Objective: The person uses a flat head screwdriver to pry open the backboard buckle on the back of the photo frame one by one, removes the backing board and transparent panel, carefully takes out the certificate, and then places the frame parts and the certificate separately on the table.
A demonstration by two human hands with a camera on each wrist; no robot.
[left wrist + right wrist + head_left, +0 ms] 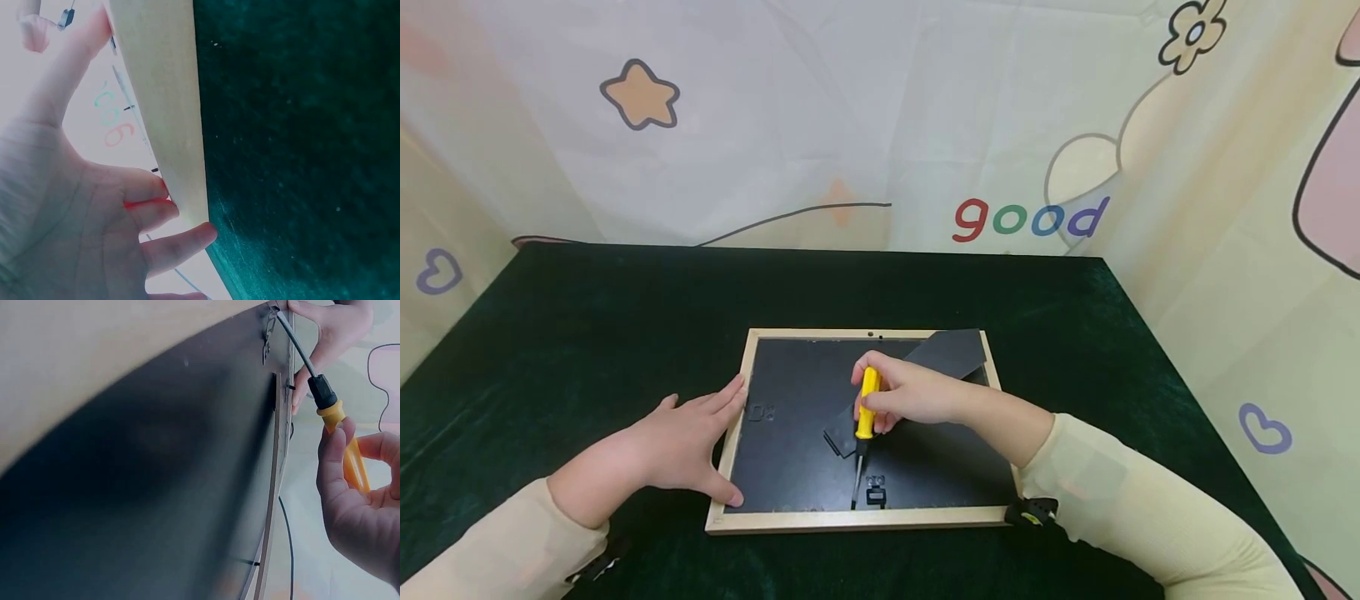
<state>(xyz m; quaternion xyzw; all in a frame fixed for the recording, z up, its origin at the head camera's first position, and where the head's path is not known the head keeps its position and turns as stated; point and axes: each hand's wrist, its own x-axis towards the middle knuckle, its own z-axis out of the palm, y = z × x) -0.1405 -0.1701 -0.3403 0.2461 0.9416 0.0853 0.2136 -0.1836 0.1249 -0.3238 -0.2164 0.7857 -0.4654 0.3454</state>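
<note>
While the left hand (692, 442) lies with fingers spread along the wooden picture frame (797, 522), its thumb reaching over the rail, the right hand (910, 392) grips the yellow handle of a screwdriver (868, 408) in the head view. The frame lies between and beneath the hands on a dark green cloth (647, 308), black backing board (797, 383) upward. Below the right hand, the screwdriver's shaft slants down to the board's near edge, just left of a small metal hanger (876, 493). A dark flap (955, 350) runs beneath the right hand, one end beyond it, the other left of the screwdriver. From the left wrist, the palm shows beside the pale rail, fingers extended, fingertips at the wood, and the cloth on the rail's far side from the palm. From the right wrist, fingers and thumb close round the handle; the tip is beside the hanger, near the left hand, though whether they touch is unclear.
</note>
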